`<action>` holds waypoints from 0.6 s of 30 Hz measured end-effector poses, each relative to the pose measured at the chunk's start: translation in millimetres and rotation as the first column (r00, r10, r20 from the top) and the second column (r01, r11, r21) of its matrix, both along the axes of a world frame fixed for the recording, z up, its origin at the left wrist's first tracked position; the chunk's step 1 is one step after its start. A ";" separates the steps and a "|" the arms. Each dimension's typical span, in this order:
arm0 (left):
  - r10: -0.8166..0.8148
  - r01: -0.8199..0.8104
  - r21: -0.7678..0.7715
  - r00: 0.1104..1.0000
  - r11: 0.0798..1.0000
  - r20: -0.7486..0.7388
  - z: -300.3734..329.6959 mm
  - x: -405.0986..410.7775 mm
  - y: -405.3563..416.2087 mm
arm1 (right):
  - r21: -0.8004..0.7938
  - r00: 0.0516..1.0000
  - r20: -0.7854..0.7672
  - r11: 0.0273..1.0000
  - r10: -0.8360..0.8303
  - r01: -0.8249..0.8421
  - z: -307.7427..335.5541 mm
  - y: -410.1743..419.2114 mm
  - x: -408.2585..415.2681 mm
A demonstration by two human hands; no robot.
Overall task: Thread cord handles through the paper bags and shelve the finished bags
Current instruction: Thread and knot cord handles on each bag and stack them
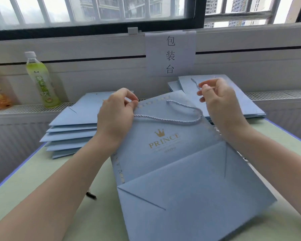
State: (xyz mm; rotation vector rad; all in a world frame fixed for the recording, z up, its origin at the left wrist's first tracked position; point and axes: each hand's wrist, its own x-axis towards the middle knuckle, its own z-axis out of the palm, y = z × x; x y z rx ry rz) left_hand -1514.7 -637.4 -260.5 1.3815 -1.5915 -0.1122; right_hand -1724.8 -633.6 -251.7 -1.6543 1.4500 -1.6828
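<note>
Fingers (131, 101) of the left hand (115, 117) are pinched on the bag (172, 153) rim, steadying it; a cord (195, 83) end is pinched by the right hand (219, 100) for threading.

Packing workshop: wall sign (170, 53) reads 包装台, flat bag stacks (71, 129) on table (33, 180).

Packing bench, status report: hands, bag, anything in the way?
Left hand pinches bag rim at the cord. Right hand pinches cord end. Bag flat, handle looped. Nothing blocking.
</note>
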 end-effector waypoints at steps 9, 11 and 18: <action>0.096 -0.073 -0.157 0.985 0.985 0.143 -2.0 11.7 -9.6 | 0.490 0.950 0.025 0.824 0.313 -0.284 -5.9 14.0 4.1; 0.004 0.038 -0.136 0.954 0.990 0.300 -4.0 7.0 -9.2 | 0.473 0.935 0.153 0.807 0.320 -0.354 -1.1 14.4 -0.9; -0.159 0.161 0.035 0.877 0.986 0.453 -15.7 -13.1 -1.5 | 0.521 0.868 0.483 0.759 0.113 -0.389 9.6 0.6 -21.1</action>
